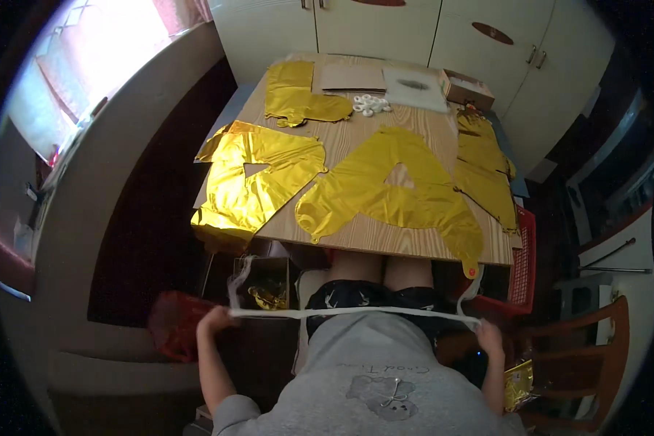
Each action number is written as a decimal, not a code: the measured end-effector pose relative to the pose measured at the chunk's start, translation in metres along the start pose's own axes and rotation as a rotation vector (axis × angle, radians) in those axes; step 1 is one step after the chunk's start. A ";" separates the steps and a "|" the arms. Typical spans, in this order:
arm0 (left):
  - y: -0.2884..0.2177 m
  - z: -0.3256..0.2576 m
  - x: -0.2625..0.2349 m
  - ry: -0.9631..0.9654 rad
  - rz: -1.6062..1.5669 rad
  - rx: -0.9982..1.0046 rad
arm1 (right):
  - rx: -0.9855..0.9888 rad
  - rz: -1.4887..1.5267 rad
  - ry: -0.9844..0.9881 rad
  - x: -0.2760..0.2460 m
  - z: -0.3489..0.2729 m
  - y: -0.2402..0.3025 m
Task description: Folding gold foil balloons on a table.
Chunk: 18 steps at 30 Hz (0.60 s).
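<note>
A long white ribbon is pulled taut across my lap, just below the table's near edge. My left hand is closed on it at one side, and a loose end hangs in a curl near that hand. At the other side my right hand grips the ribbon, with another loose length rising toward the table. Flat gold foil letter balloons lie on the wooden table: an A-shaped one in the middle, a crumpled shiny one at the left, an L-shaped one at the far left, and another along the right edge.
Several small white rolls lie near the far edge, by a cardboard sheet, a clear plastic bag and an open box. Under the table's left is a box with gold foil; a red basket stands right, near a wooden chair.
</note>
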<state>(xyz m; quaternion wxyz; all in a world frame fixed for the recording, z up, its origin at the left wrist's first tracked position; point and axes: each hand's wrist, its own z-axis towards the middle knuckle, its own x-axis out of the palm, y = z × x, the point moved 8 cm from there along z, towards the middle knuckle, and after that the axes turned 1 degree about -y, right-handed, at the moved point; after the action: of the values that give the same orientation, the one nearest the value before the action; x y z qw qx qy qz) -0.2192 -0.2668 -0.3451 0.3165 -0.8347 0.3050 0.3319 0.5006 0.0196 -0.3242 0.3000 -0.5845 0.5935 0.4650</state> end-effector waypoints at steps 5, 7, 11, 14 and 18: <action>-0.055 0.039 0.029 -0.069 -0.938 0.041 | -0.041 0.042 0.154 0.079 -0.007 -0.035; -0.065 0.065 0.021 -0.209 -1.619 0.055 | -0.061 0.015 0.238 0.106 0.001 -0.018; -0.115 0.101 -0.014 -0.204 -2.418 0.205 | -0.127 -0.022 0.315 0.166 0.017 -0.014; -0.135 0.118 -0.049 -0.117 -2.528 0.628 | -0.214 -0.010 0.306 0.198 0.026 -0.017; -0.119 0.088 -0.083 -0.683 -2.361 0.368 | -0.128 0.157 0.344 0.176 0.007 0.017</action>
<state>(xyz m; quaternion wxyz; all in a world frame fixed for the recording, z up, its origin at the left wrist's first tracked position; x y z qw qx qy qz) -0.2145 -0.1043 -0.2956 0.5968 -0.4126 -0.6882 -0.0033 0.4588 -0.0488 -0.4815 0.1190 -0.6252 0.6489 0.4170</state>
